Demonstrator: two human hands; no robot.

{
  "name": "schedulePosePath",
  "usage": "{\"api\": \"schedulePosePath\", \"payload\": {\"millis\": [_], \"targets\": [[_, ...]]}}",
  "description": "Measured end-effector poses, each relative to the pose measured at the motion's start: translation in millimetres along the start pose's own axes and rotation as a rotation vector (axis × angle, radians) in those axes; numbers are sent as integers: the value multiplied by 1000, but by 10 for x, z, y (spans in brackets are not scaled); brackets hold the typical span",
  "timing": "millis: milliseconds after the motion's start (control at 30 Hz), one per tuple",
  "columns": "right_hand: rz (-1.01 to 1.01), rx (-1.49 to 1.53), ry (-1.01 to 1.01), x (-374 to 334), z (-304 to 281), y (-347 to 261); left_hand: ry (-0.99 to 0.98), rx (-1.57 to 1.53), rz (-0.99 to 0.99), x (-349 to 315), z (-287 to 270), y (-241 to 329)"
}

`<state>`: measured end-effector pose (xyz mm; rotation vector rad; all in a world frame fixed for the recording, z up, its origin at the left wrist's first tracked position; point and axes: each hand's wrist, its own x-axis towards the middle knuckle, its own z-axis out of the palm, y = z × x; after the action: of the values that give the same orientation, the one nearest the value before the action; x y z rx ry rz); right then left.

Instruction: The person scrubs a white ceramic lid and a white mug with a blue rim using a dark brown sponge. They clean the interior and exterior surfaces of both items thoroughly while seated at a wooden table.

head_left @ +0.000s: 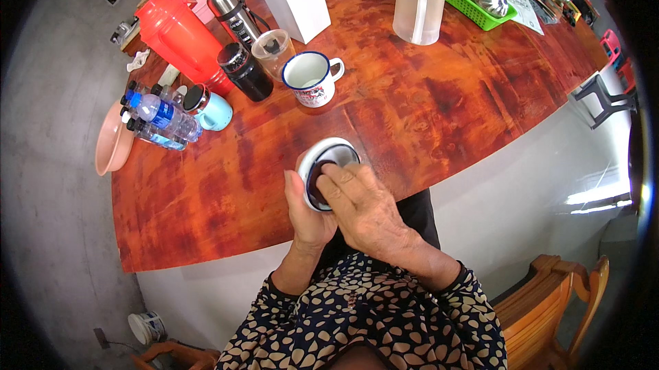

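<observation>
Close to the table's front edge, my left hand [308, 213] wraps round the side of a white enamel mug [347, 152] with a dark rim. The mug is tilted so its mouth faces up toward me. My right hand [367, 209] reaches into that mouth with bent fingers, pressing on something dark [316, 181] against the inner wall. Whether this is a cloth I cannot make out. Just beyond stands another white enamel mug [306, 76], blue-rimmed, upright, with its handle to the right.
Left on the wooden table [439, 116] are a red thermos jug [182, 37], a steel flask [230, 13], a dark jar [245, 73], a blue mug [216, 113], plastic bottles [165, 114] and a pink basin [114, 138]. Farther back stand a white box [296, 3], a pitcher [419, 6] and a green basket [473, 9].
</observation>
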<state>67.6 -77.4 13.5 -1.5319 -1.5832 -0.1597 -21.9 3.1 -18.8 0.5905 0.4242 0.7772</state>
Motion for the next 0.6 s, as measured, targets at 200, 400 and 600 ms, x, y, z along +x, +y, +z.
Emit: {"api": "schedulePosePath", "payload": {"millis": [200,400,600], "targets": [[162,209,-96,-9,-2,58,-32,166,29,-43,-57,-78],[217,393,-105,-85,31,177,-157,193,60,-3,-19,-16],[136,255,-55,-94,96,122,-132,301,184,-20,7,-66]]}}
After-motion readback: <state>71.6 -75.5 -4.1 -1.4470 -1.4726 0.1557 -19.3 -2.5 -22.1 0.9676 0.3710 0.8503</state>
